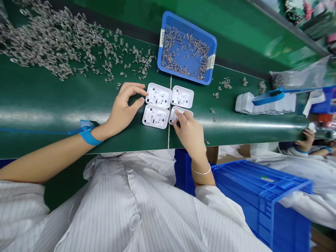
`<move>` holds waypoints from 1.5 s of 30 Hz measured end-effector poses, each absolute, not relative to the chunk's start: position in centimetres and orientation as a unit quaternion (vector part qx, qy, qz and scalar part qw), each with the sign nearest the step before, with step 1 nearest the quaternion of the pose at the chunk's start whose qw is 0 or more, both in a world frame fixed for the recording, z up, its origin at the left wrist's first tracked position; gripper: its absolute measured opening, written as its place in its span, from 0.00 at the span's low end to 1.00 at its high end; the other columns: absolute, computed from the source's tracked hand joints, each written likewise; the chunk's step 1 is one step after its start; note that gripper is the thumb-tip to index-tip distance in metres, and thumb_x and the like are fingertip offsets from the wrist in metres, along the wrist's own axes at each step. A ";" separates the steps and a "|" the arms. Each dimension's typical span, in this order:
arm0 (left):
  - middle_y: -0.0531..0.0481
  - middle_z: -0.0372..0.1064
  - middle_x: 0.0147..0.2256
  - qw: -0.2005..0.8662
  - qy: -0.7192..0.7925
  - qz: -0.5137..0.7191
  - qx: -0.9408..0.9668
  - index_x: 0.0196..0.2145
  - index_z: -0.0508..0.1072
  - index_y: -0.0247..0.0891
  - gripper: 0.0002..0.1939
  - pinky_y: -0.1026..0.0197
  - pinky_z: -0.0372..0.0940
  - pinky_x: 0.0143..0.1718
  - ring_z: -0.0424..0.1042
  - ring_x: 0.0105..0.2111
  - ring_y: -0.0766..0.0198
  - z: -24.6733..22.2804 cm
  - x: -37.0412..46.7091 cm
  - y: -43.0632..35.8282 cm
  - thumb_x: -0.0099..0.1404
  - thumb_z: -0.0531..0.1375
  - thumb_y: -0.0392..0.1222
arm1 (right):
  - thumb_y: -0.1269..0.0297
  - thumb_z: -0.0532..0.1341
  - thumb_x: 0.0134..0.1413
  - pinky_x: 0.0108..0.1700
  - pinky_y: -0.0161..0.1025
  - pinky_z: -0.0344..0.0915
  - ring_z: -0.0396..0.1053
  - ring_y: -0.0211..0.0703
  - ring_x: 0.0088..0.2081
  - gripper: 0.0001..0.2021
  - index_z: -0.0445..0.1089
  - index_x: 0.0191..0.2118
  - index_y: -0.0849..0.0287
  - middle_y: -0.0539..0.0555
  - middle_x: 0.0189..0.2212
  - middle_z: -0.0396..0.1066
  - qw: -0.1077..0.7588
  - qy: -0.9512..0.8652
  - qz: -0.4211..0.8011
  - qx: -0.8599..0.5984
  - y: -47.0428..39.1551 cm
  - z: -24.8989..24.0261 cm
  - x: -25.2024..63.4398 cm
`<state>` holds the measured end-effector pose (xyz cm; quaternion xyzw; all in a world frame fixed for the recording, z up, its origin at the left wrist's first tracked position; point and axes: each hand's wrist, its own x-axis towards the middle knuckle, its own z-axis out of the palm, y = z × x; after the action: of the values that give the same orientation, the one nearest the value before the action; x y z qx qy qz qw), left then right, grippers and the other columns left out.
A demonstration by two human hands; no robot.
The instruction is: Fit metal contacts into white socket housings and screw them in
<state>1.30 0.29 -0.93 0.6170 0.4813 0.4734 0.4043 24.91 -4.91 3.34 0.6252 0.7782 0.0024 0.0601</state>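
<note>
Four-cornered white plastic housings lie close together on the green bench: an upper left housing (164, 102), an upper right housing (187, 101), a lower left housing (160, 123) and a lower right housing (172, 117). Small dark parts and slots show inside them. My left hand (126, 106) is open, its thumb and fingers apart, with the fingertips at the left edge of the upper left housing. Over the lower right housing, my right hand (189, 131) is closed in a pinch with its fingertips inside. A small dark spot shows by the thumb; what the fingers hold is hidden.
A blue tray (213, 49) of small metal springs stands behind the housings. A big heap of springs (52, 38) spreads at the far left. Stacked white housings (244, 104) lie to the right. Blue crates (262, 182) stand below the bench edge, near another person's hand (306, 140).
</note>
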 end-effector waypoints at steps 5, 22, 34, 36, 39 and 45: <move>0.47 0.72 0.50 0.406 0.487 0.463 0.619 0.38 0.76 0.41 0.05 0.50 0.66 0.61 0.70 0.55 0.56 -0.6 1.4 0.3 0.65 0.60 0.36 | 0.68 0.49 0.68 0.27 0.39 0.48 0.71 0.42 0.32 0.22 0.69 0.62 0.57 0.58 0.44 0.75 0.056 0.768 -0.005 0.638 -5.0 3.0 25.1; 0.47 0.72 0.50 0.395 0.480 0.455 0.638 0.39 0.77 0.40 0.06 0.49 0.64 0.61 0.70 0.55 0.55 -0.3 1.2 0.2 0.67 0.59 0.37 | 0.64 0.55 0.66 0.43 0.42 0.69 0.74 0.44 0.35 0.15 0.77 0.49 0.58 0.55 0.35 0.78 -0.222 0.689 -0.035 0.689 0.8 5.4 30.0; 0.49 0.72 0.52 0.381 0.491 0.421 0.661 0.39 0.76 0.42 0.07 0.49 0.63 0.61 0.69 0.56 0.57 -0.2 1.4 0.0 0.71 0.58 0.40 | 0.63 0.62 0.59 0.49 0.50 0.67 0.73 0.55 0.46 0.10 0.79 0.41 0.57 0.59 0.43 0.78 -0.061 0.694 -0.046 0.715 12.4 3.8 34.6; 0.49 0.72 0.52 0.381 0.495 0.411 0.664 0.39 0.76 0.42 0.07 0.48 0.62 0.61 0.69 0.56 0.57 0.0 1.3 -0.1 0.71 0.58 0.41 | 0.63 0.64 0.59 0.48 0.50 0.67 0.73 0.54 0.45 0.08 0.79 0.40 0.58 0.59 0.41 0.78 -0.057 0.688 -0.060 0.721 12.6 3.8 34.5; 0.49 0.72 0.52 0.381 0.491 0.415 0.664 0.39 0.77 0.44 0.06 0.47 0.61 0.61 0.69 0.56 0.56 -0.1 1.3 -0.1 0.71 0.59 0.41 | 0.64 0.65 0.57 0.48 0.49 0.67 0.72 0.52 0.42 0.06 0.78 0.38 0.59 0.60 0.38 0.78 -0.066 0.691 -0.089 0.715 13.1 3.6 34.4; 0.49 0.72 0.52 0.379 0.488 0.418 0.665 0.39 0.76 0.44 0.06 0.46 0.62 0.60 0.69 0.56 0.55 -0.4 1.3 -0.1 0.71 0.59 0.43 | 0.66 0.65 0.56 0.45 0.47 0.64 0.69 0.47 0.36 0.04 0.76 0.33 0.61 0.59 0.33 0.76 -0.097 0.707 -0.166 0.680 14.1 3.6 35.1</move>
<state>1.28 -0.14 -0.37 0.6654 0.4884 0.4183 0.3790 35.07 14.06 3.61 0.6801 0.7074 -0.1663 -0.0969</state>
